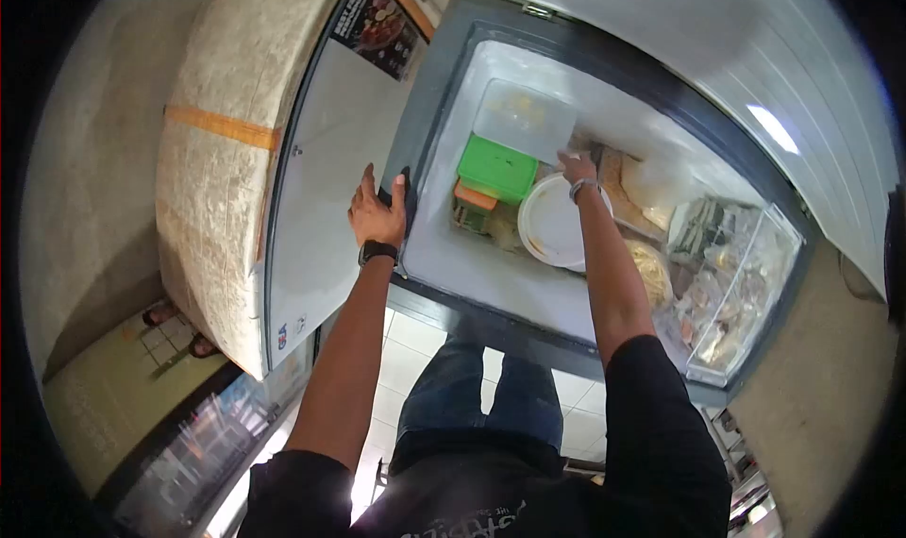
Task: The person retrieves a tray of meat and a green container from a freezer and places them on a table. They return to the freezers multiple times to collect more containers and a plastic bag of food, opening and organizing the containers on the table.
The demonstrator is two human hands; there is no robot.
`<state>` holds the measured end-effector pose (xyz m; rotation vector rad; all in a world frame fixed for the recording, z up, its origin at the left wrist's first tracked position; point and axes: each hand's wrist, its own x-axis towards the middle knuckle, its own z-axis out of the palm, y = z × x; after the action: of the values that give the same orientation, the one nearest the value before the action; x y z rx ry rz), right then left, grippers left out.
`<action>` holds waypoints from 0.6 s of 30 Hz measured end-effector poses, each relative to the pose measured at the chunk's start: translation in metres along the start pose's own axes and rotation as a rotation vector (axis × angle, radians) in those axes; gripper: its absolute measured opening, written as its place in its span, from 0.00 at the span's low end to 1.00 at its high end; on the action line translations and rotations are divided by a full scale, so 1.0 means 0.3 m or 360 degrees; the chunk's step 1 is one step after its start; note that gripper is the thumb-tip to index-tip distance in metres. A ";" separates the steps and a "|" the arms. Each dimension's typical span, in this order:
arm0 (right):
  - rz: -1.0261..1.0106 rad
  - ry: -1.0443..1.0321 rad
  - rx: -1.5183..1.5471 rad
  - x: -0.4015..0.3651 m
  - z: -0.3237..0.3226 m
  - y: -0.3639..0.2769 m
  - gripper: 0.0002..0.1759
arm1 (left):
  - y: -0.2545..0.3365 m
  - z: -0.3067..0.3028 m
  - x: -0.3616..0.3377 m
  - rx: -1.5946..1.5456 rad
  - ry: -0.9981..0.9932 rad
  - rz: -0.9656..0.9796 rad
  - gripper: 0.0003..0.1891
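A chest freezer [444, 66] stands open before me. My left hand [377, 217], a watch on its wrist, rests on the freezer's left rim with fingers spread and holds nothing. Deep inside the freezer is my right hand [578, 167], its fingers curled down beside packed food; what they grip is hidden. Under my right forearm lies a round white lid or tub [550, 222]. To its left a green-lidded box [497, 168] sits on an orange-lidded container [475, 195]. Behind these is a large translucent container [525, 118].
Bagged food [650, 272] and a wire basket [727, 302] of packets fill the freezer's right side. The raised freezer lid [717, 28] leans at the back. Left of the freezer stands a worn foam-like box [222, 170] beside a white panel [344, 132].
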<state>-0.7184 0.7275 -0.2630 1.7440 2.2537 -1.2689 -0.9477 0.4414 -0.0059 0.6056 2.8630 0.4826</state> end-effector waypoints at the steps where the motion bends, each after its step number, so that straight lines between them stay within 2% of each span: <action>1: -0.0062 -0.0011 -0.0187 0.046 0.025 -0.028 0.32 | -0.006 0.002 0.000 0.0001 0.0016 0.0021 0.36; 2: 0.0205 -0.0088 -0.0072 0.098 0.039 -0.056 0.32 | -0.009 0.005 0.001 -0.0003 0.0031 0.0044 0.35; 3: 0.0184 -0.0118 -0.0086 0.075 0.003 -0.142 0.32 | -0.010 0.006 0.002 0.0005 0.0041 0.0008 0.35; 5: 0.0519 -0.0046 0.0118 -0.004 -0.049 -0.258 0.31 | -0.012 0.005 0.004 0.0004 0.0034 0.0045 0.35; 6: 0.0511 -0.0062 0.0107 0.038 0.001 -0.188 0.31 | -0.021 0.013 0.005 0.0011 0.0087 0.0087 0.35; 8: 0.0316 0.0000 0.0582 0.160 0.139 0.045 0.31 | -0.020 0.009 0.003 -0.0003 0.0079 0.0080 0.35; 9: 0.0304 -0.0013 0.0571 0.147 0.124 0.028 0.31 | -0.016 0.006 0.007 -0.0026 0.0081 0.0096 0.36; 11: 0.0339 -0.0280 0.1258 0.058 0.009 -0.040 0.28 | -0.015 0.004 0.012 -0.0012 0.0094 0.0087 0.36; 13: 0.0639 -0.0144 0.1471 -0.072 -0.160 -0.148 0.24 | -0.017 0.003 0.007 0.0005 0.0087 0.0084 0.36; 15: 0.0795 -0.0086 0.1554 -0.195 -0.300 -0.122 0.19 | -0.017 0.004 0.007 0.0005 0.0115 0.0094 0.36; 17: 0.0624 -0.0203 0.1652 -0.325 -0.432 -0.006 0.14 | -0.022 0.004 0.009 0.0002 0.0105 0.0095 0.36; 18: 0.0641 -0.0206 0.1665 -0.406 -0.515 0.013 0.13 | -0.022 0.003 0.011 0.0001 0.0099 0.0101 0.36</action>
<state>-0.6018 0.7231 -0.1044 2.0508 1.0462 -2.5480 -0.9527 0.4373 -0.0094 0.6950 2.9101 0.5190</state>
